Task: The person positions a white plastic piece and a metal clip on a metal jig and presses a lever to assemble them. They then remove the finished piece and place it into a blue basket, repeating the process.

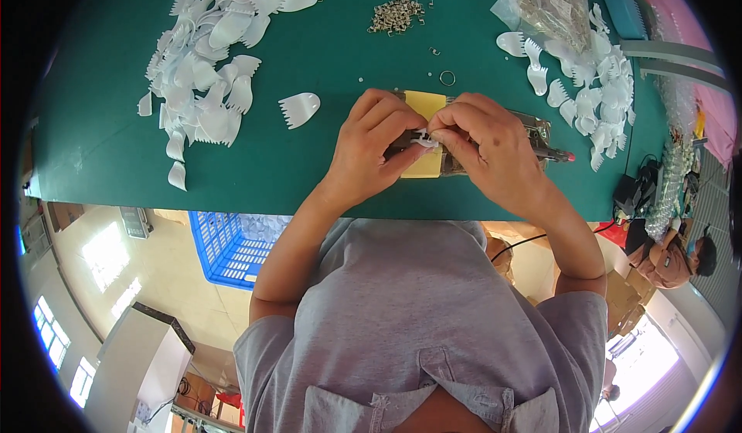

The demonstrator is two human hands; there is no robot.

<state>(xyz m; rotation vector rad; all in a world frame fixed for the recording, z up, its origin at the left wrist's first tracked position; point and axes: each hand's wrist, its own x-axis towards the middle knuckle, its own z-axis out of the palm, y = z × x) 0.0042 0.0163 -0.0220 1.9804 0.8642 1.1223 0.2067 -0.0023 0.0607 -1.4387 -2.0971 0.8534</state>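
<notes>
At the front middle of the green table [100, 163], my two hands meet over a small white toothed plastic piece [426, 142]. My left hand [367, 151] pinches it between thumb and fingers from the left. Thumb and forefinger of my right hand [498, 147] close on its right side; any small part between them is hidden. Below lies a yellow pad [422, 167] on a dark metal fixture [533, 128], mostly covered by my hands. A lever with a red tip [570, 156] sticks out to the right. One loose white toothed piece [300, 110] lies left of my hands.
White toothed pieces are heaped at the left [205, 85] and right [607, 93]. Beyond my hands are a pile of small metal clips [396, 16] and a metal ring [447, 78]. A clear bag [545, 4] lies far right. Below the table's edge stands a blue crate [220, 251].
</notes>
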